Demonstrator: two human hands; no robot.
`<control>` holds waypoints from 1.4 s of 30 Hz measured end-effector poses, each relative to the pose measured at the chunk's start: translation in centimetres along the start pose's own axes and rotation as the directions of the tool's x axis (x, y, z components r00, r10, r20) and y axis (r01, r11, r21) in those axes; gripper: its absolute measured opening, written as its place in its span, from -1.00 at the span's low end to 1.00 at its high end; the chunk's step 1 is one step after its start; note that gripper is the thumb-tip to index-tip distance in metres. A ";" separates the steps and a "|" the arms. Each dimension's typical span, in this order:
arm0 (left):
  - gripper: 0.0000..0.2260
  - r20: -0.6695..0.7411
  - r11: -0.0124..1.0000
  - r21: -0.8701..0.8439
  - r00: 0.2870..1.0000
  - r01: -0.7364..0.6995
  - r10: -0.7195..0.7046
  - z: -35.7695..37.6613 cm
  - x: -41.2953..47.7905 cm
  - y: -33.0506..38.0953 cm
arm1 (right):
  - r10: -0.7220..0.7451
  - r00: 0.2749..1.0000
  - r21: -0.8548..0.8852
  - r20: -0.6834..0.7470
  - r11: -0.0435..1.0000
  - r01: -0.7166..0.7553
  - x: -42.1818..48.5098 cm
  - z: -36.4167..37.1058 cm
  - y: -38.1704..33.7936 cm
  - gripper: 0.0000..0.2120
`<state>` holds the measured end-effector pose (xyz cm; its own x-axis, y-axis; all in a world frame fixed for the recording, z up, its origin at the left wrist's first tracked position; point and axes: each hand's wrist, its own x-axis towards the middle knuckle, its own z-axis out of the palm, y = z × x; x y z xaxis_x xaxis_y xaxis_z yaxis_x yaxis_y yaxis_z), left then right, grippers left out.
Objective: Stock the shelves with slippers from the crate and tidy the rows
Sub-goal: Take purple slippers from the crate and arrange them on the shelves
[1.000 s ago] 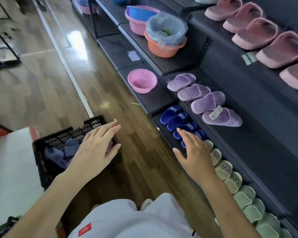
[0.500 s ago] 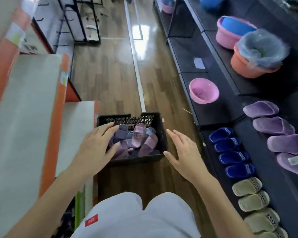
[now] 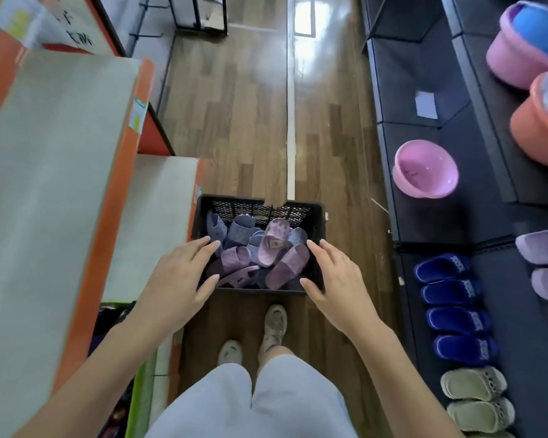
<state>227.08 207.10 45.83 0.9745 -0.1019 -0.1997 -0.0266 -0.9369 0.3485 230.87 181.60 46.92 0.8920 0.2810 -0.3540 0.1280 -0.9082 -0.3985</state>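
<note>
The floor (image 3: 234,121) is wood-grain plank with a glossy finish, and glare spreads across it. The crate (image 3: 318,216) is matt black plastic with open-mesh walls. The slippers (image 3: 274,245) inside look like moulded foam or rubber, embossed with a fine pattern. The shelf (image 3: 424,222) is dark and matt. The pink basin (image 3: 424,169) is smooth, shiny plastic. The lilac slippers (image 3: 544,246) look plush, while the shorts (image 3: 250,406) are plain cloth.

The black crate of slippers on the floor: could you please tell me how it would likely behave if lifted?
The black crate is probably light for its size: mesh walls, only foam-looking slippers inside. It looks rigid, so it should hold shape. The slippers lie loose in a jumble, so they may slide if it tilts.
</note>
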 end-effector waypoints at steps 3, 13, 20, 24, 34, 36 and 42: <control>-0.52 0.012 1.000 0.003 1.000 0.003 -0.003 1.2 3.6 0.9 | -0.005 1.000 -0.004 0.000 1.000 0.005 2.5 0.0 2.5 -0.43; -0.56 0.097 0.998 0.024 0.993 -0.065 0.063 8.0 15.4 2.3 | -0.002 0.999 -0.036 -0.034 0.999 0.001 10.9 4.0 10.9 -0.47; -0.54 0.264 0.997 -0.078 0.964 -0.020 0.040 17.0 21.4 -0.4 | 0.137 0.987 0.032 0.086 0.990 -0.140 15.2 10.9 14.8 -0.48; -0.58 0.369 0.988 -0.152 0.928 0.002 0.055 23.9 24.0 -2.6 | 0.250 0.959 0.114 0.136 0.957 -0.266 17.4 16.6 16.9 -0.48; -0.59 0.500 0.978 -0.182 0.866 0.099 0.005 40.7 34.6 -6.2 | 0.436 0.886 0.209 0.158 0.862 -0.461 24.6 31.3 22.0 -0.49; -0.55 0.494 0.961 -0.204 0.867 0.187 -0.064 43.7 36.6 -6.9 | 0.466 0.869 0.242 0.163 0.835 -0.494 25.8 33.6 23.4 -0.48; -0.44 0.444 0.784 -0.399 0.848 0.476 -0.289 50.6 40.4 -9.4 | 0.646 0.725 0.347 0.239 0.641 -0.685 29.6 39.1 27.7 -0.44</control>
<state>255.40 194.89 -11.86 0.7357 0.0361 -0.6764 0.5317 -0.6494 0.5436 243.85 176.92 -7.64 0.6259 -0.3082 -0.7164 -0.6795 -0.6664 -0.3069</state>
